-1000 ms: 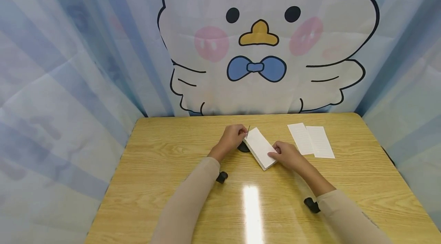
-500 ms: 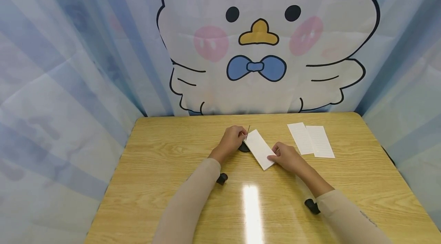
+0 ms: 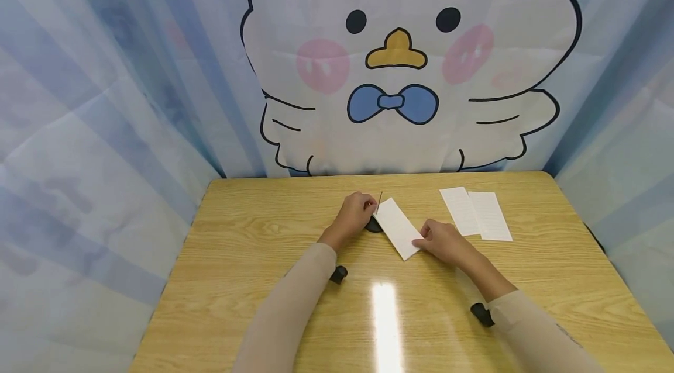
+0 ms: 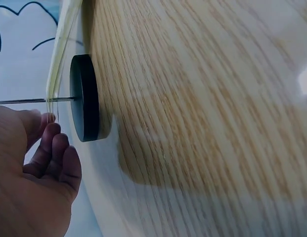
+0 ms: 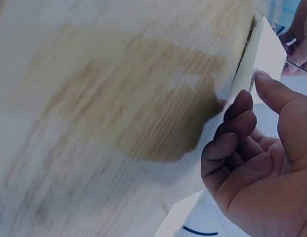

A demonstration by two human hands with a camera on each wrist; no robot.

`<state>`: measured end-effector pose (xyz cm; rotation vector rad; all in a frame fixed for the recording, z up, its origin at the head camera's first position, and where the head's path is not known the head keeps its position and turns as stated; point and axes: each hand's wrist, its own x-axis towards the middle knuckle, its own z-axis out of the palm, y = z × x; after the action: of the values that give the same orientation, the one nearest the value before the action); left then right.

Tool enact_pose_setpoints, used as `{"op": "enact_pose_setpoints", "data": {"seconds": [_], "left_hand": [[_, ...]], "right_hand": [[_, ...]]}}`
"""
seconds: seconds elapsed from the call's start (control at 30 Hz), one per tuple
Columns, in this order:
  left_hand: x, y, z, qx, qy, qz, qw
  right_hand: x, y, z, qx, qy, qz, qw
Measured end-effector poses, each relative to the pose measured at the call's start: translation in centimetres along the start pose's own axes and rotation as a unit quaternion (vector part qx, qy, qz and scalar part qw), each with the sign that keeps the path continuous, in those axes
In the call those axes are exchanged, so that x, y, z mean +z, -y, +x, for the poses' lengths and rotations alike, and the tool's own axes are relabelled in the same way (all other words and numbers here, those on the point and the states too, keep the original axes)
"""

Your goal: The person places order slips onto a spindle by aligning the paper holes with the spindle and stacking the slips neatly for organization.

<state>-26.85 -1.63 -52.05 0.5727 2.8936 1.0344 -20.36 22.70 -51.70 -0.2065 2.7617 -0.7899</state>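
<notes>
Near the table's back, a stack of white paper slips (image 3: 398, 230) hangs slantwise on the metal rod (image 3: 380, 202) of a bill spike, which stands on a round black base (image 3: 374, 224). In the left wrist view the rod passes through the slips (image 4: 64, 39) just above the base (image 4: 84, 98). My left hand (image 3: 355, 214) pinches the slips' corner beside the rod. At the opposite end, my right hand (image 3: 442, 239) holds the lower right edge, thumb on top. The right wrist view shows its fingers curled beside the slips (image 5: 269, 54).
Two more white slips, a left one (image 3: 460, 212) and a right one (image 3: 489, 216), lie slightly overlapped on the wooden table (image 3: 253, 303) to the right. A cartoon-printed curtain (image 3: 326, 145) hangs behind the table's back edge. Black wrist cameras sit at both sleeves.
The stack's near end, which showed separate layers a second ago, now looks flat and even. My right hand has shifted slightly right and down along its edge; the left hand stays at the rod.
</notes>
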Motion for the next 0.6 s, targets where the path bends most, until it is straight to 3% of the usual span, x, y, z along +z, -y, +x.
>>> {"op": "enact_pose_setpoints", "data": {"seconds": [0.3,0.43,0.6], "left_hand": [[-0.3,0.7,-0.9,-0.002,0.032,-0.036,0.9989],[-0.3,1.1,-1.2,0.012,0.049,-0.047,0.9976],[-0.4,1.3,-1.3,0.022,0.068,-0.04,0.9967]], "right_hand": [[-1.5,-1.9,-0.6,-0.003,-0.012,0.013,1.0],[-2.3,-3.5,-1.1,-0.015,-0.037,0.011,0.999],[-3.6,-5.1,-1.7,0.004,-0.067,0.016,0.998]]}}
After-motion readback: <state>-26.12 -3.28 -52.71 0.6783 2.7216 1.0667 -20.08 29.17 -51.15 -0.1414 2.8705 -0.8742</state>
